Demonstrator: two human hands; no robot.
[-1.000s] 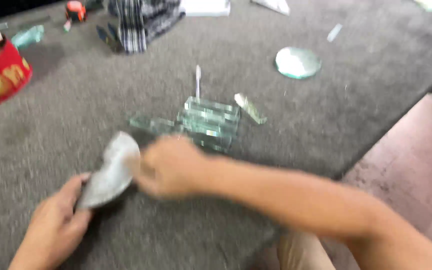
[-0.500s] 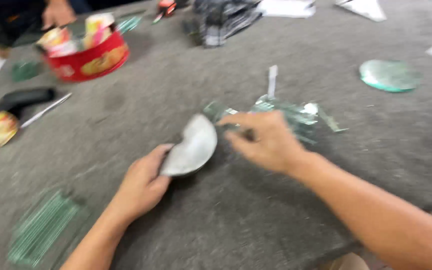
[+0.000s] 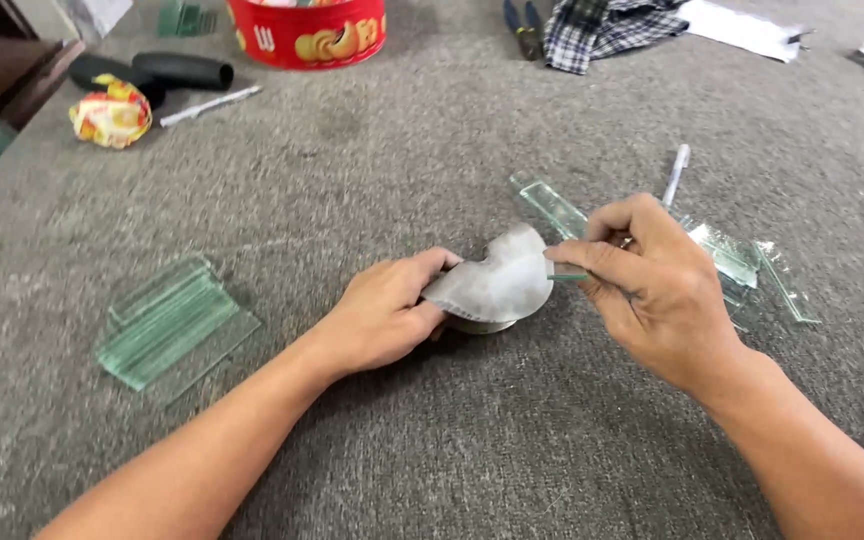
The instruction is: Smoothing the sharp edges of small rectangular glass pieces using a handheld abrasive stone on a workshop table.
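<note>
Lying between hands, grey sandpaper sheet (image 3: 497, 285)

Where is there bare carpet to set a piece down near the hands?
Free: the wide patch between the red tin and the hands, and the near strip below both forearms. Also bare between the stacked glass strips and the left hand. Crowded: right of the right hand, where loose glass offcuts and a pen lie.
</note>
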